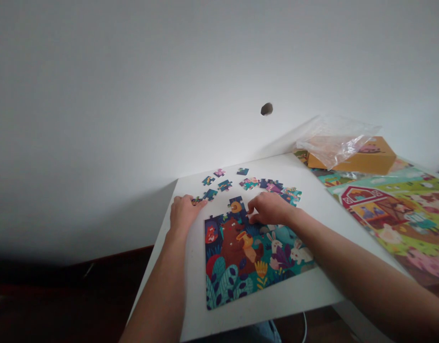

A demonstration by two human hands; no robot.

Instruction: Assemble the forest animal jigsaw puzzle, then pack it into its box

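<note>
A partly assembled jigsaw puzzle [237, 267] with a brown bear, white rabbits and leaves lies on the white table. My right hand [271, 208] is at its upper edge, fingers pinched on a dark puzzle piece [254, 222] that they partly cover. To the left, my left hand [182, 212] rests on the tabletop, thumb and fingers curled around a small puzzle piece [196, 201], mostly hidden. Loose pieces lie beyond both hands, among them a teal piece [210, 194], a dark blue piece [225, 185] and a pink piece [219, 173].
More loose pieces [273, 186] cluster behind my right hand. On the right are a farm-picture puzzle [394, 214] and a yellow-orange box [373, 159] with a clear plastic bag [335, 140] on it. A white wall [134, 95] with a hole [266, 109] stands behind the table [223, 319].
</note>
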